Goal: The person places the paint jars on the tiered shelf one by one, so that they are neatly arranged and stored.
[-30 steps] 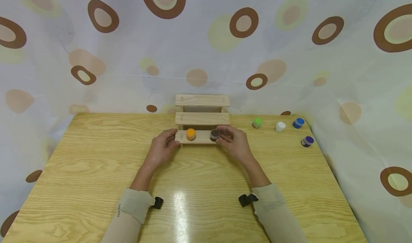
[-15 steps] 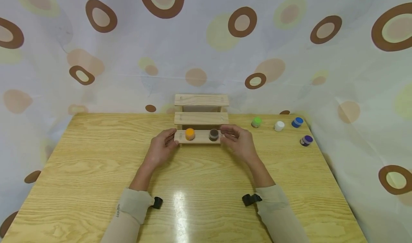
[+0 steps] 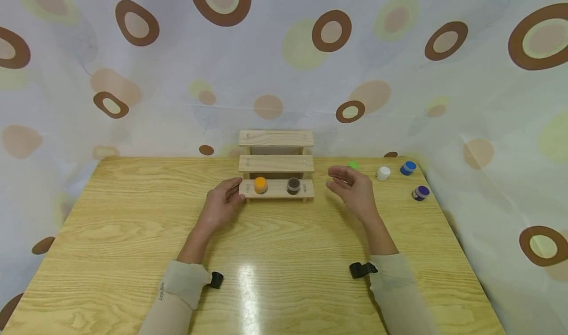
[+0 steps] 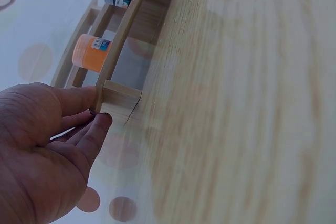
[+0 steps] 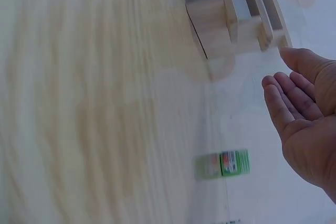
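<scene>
Yellow wood-grain table (image 3: 284, 256), spotted white cloth (image 3: 222, 79) behind. On my feed, left hand (image 3: 222, 204) pinches three-tier pale-wood rack (image 3: 276, 163), probably steadying it; squat orange jar (image 3: 260, 185), squat black jar (image 3: 293, 186) on lowest step. Right hand (image 3: 356, 193) empty, fingers loosely bent, near green plastic jar (image 5: 234, 163).

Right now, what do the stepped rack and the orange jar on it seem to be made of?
The stepped rack looks like pale, unpainted, matte wood: faint grain runs along its boards. The orange jar is probably smooth plastic, since its outer end looks pale and translucent, but glass can't be ruled out.
</scene>
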`<action>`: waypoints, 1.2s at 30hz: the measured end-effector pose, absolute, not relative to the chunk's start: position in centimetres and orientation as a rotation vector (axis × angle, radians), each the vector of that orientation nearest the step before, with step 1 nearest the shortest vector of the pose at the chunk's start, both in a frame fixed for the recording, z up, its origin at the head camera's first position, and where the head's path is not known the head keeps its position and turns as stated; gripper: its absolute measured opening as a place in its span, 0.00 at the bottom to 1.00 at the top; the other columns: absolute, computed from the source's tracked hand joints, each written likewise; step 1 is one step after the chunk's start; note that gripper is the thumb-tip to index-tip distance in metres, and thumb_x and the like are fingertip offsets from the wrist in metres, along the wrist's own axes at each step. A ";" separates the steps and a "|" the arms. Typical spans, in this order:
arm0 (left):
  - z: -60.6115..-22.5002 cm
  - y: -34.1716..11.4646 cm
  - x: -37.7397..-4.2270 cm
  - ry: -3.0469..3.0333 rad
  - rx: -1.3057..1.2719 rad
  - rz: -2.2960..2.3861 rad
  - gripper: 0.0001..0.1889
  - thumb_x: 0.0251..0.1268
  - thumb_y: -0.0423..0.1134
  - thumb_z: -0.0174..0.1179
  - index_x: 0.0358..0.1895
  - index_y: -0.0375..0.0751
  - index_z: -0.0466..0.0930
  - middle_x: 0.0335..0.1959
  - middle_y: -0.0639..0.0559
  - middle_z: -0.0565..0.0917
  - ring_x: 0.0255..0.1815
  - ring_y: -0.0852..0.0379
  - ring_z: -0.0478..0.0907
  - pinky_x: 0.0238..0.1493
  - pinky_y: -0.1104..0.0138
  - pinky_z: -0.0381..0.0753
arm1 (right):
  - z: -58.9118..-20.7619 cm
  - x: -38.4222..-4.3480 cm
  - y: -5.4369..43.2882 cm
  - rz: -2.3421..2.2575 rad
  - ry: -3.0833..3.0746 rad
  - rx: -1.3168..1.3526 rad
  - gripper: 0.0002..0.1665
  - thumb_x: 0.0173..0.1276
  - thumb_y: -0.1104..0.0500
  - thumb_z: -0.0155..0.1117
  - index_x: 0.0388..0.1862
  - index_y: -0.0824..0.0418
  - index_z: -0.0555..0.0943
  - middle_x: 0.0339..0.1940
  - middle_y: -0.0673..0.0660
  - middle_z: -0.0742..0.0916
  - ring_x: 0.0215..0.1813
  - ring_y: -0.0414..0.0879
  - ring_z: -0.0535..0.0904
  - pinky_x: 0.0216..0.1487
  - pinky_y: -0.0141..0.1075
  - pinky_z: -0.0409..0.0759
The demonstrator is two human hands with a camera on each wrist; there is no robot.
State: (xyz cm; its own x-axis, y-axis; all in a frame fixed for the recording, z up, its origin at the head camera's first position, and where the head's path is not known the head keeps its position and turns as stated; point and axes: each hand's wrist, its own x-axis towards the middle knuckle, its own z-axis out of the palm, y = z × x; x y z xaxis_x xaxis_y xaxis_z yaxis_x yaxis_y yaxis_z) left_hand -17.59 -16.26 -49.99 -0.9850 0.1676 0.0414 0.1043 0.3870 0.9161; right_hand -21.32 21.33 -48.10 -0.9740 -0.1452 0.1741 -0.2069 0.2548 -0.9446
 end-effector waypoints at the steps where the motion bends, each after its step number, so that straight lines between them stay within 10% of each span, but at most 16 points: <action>1: -50.0 -16.3 -17.6 2.567 0.249 1.691 0.29 0.78 0.28 0.62 0.77 0.27 0.66 0.75 0.32 0.71 0.76 0.37 0.72 0.70 0.60 0.80 | -48.1 -21.5 21.8 1.845 -2.440 0.332 0.24 0.73 0.65 0.73 0.65 0.70 0.81 0.64 0.67 0.84 0.68 0.62 0.80 0.65 0.31 0.84; 36: -50.1 -16.2 -17.7 2.569 0.258 1.693 0.29 0.78 0.27 0.61 0.77 0.25 0.66 0.75 0.31 0.71 0.75 0.37 0.72 0.70 0.61 0.80 | -49.5 -24.0 27.6 1.605 -2.438 -0.064 0.25 0.73 0.65 0.73 0.65 0.72 0.81 0.62 0.69 0.86 0.66 0.60 0.82 0.59 0.21 0.83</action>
State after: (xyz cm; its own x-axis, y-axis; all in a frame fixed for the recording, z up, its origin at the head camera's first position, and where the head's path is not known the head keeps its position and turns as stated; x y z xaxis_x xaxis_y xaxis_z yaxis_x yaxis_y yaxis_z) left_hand -17.69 -16.21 -50.09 -0.9847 0.1681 0.0468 0.1093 0.3852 0.9163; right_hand -23.98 27.62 -49.48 -0.9745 0.1572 0.1601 -0.0849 0.4021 -0.9117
